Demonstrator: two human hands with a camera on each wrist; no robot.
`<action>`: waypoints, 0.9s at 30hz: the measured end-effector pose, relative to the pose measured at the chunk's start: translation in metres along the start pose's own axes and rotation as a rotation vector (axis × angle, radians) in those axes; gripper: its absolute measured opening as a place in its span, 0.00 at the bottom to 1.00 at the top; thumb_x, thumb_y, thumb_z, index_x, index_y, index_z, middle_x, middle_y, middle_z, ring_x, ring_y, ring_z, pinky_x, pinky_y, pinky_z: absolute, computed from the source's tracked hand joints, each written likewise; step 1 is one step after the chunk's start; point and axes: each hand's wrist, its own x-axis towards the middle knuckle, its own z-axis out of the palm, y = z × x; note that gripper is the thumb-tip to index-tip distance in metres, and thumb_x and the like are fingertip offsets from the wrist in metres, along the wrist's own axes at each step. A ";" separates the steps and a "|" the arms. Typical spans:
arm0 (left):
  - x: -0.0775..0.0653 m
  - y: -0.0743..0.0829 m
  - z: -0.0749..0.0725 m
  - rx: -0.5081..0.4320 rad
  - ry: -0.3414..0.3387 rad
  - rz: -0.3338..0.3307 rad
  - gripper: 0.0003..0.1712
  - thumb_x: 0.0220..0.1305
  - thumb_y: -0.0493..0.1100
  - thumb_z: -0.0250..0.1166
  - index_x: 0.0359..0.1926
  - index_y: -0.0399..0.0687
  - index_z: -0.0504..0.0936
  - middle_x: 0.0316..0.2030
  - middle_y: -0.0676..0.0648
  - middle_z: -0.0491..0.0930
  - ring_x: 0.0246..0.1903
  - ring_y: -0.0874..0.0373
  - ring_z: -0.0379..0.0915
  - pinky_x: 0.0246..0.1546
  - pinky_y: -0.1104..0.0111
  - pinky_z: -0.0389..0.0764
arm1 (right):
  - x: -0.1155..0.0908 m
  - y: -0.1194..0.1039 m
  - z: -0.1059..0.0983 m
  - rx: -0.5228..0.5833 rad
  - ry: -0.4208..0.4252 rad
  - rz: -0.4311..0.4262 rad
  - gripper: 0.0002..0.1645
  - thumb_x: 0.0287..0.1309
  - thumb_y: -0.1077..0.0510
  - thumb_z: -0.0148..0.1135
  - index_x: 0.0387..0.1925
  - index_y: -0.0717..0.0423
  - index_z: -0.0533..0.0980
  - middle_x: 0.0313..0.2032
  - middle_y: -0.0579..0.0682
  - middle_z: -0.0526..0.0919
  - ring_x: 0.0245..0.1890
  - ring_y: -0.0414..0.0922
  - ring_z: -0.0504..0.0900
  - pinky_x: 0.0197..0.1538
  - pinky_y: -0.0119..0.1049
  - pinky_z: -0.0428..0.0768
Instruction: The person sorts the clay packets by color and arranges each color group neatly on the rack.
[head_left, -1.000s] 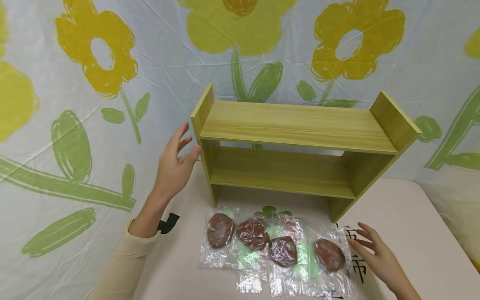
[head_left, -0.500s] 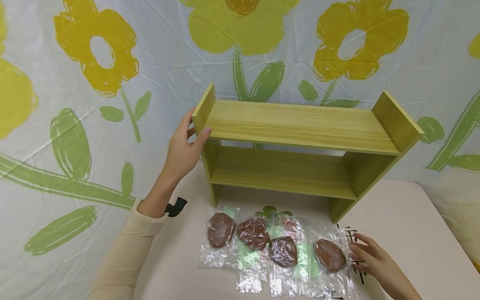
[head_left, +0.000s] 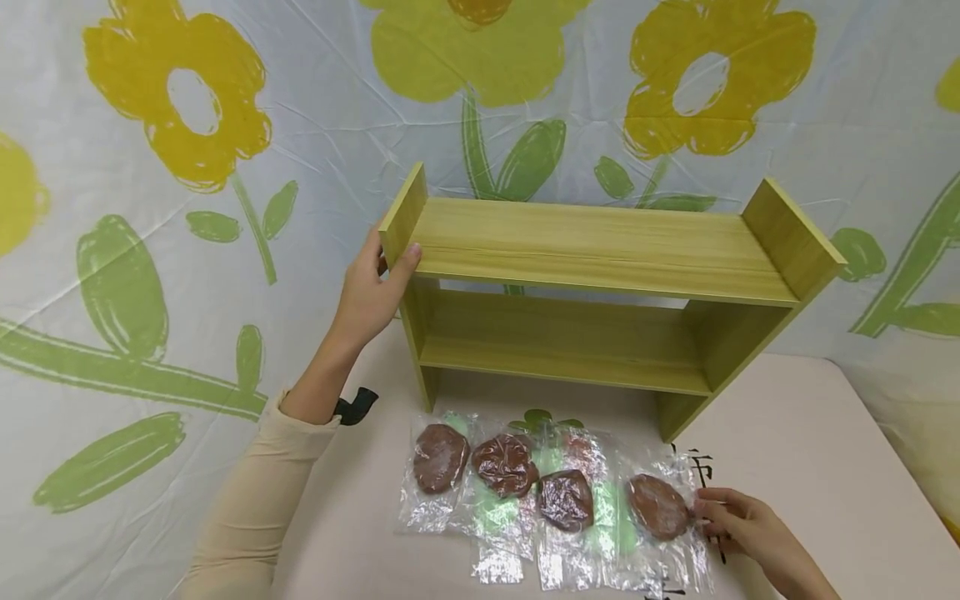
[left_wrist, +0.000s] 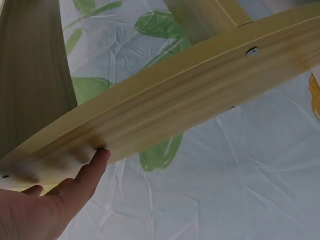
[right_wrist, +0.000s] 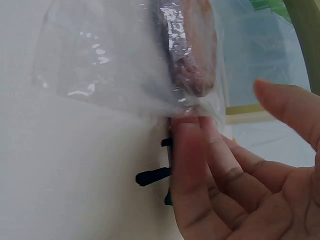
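Observation:
A light wooden two-tier shelf (head_left: 600, 250) stands on the table. At its left side panel (left_wrist: 200, 85), my left hand (head_left: 369, 292) holds on, the thumb over the front edge and the fingers against the outer face. In front of the shelf lie several clear plastic bags with brown, flattened lumps in them. My right hand (head_left: 750, 529) is at the edge of the rightmost bag (head_left: 660, 507). In the right wrist view, the fingertips (right_wrist: 187, 145) touch that bag's edge while the thumb stands apart from them.
Other bagged brown lumps (head_left: 441, 458) lie to the left in a row, overlapping. Green and red patches show through the plastic. Behind the shelf hangs a white cloth (head_left: 322, 167) with printed flowers. Black characters (head_left: 701, 467) mark the pale table (head_left: 810, 433) at right.
My left hand has come up to the shelf's left panel and taken hold of it. My right hand has shifted slightly down and left, to the rightmost bag's edge. Shelf and bags look unmoved.

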 end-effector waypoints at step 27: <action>-0.005 0.001 0.000 -0.063 -0.053 -0.020 0.31 0.76 0.57 0.52 0.75 0.57 0.59 0.63 0.45 0.69 0.59 0.52 0.67 0.58 0.48 0.68 | -0.004 -0.008 0.028 0.096 0.165 0.024 0.21 0.77 0.55 0.50 0.56 0.71 0.63 0.43 0.53 0.75 0.38 0.42 0.76 0.41 0.36 0.78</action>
